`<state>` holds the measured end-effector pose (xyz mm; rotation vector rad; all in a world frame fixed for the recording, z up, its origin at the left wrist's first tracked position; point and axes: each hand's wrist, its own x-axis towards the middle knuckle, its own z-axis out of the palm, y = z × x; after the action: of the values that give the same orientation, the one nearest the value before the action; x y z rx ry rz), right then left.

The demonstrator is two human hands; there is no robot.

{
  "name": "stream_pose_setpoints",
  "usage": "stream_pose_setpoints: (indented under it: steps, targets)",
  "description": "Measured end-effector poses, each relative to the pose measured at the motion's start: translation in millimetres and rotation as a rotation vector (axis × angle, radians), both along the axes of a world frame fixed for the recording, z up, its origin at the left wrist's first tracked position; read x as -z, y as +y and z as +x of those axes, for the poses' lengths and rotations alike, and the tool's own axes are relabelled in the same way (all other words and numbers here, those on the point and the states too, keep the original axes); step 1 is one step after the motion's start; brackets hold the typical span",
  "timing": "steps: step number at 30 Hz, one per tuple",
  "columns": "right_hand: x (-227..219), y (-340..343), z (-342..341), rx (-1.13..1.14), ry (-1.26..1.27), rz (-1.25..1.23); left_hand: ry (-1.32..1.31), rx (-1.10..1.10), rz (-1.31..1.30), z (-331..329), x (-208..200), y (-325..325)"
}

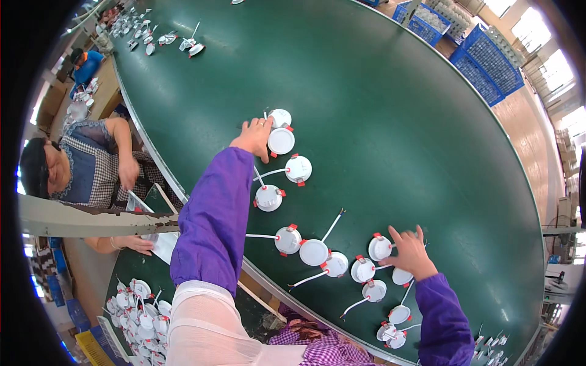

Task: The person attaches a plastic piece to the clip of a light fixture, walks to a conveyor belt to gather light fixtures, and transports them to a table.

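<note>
On the green belt, my left hand (255,135) reaches out with its fingers apart, touching or just beside a round white downlight (281,141). Another downlight (280,118) lies right behind that one. Closer to me are two more downlights, one (299,169) with its back up and one (268,198) with a white cable. My right hand (410,251) is spread above a downlight (402,276) it partly hides, with a further downlight (379,247) by its fingertips. Several others, such as a face-up downlight (314,252), lie between the hands. Red-tipped spring clips show on many.
A co-worker (85,165) sits at the left, handling a white bag (165,244). A heap of downlights (143,317) lies lower left. A beige metal bar (97,216) crosses near my left sleeve. Blue crates (485,64) stand beyond the belt's curved far edge.
</note>
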<state>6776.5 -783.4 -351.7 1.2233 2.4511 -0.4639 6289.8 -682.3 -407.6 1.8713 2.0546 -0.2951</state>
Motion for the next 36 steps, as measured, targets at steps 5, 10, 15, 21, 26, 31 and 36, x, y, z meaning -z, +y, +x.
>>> stream_pose_setpoints:
  steps: [5, 10, 15, 21, 26, 31, 36]
  targets:
    - [41.1, -61.1, 57.5, 0.284, 0.025, -0.084, -0.216, 0.005, 0.207, -7.5, 8.1, -6.2]
    - [58.8, -98.4, 64.5, 0.415, 0.077, -0.011, -0.248, 0.016, 0.211, -8.2, 13.7, -0.1]
    - [72.4, -123.9, 65.2, 0.449, 0.142, 0.038, -0.256, -0.137, 0.231, -9.8, 50.3, -17.3]
    - [71.3, -145.0, 59.1, 0.661, 0.159, -0.012, -0.005, -0.132, 0.269, 62.7, 21.2, -84.6]
    - [81.7, -176.9, 66.7, 0.572, 0.355, 0.269, -0.108, -0.3, 0.363, 97.3, 36.8, -147.4]
    - [91.4, -191.2, 83.3, 0.661, 0.414, 0.227, -0.126, -0.424, 0.554, 150.9, 40.9, -179.0]
    - [97.7, -186.7, 84.7, 0.637, 0.448, 0.229, -0.136, -0.43, 0.639, 215.1, 48.7, -188.3]
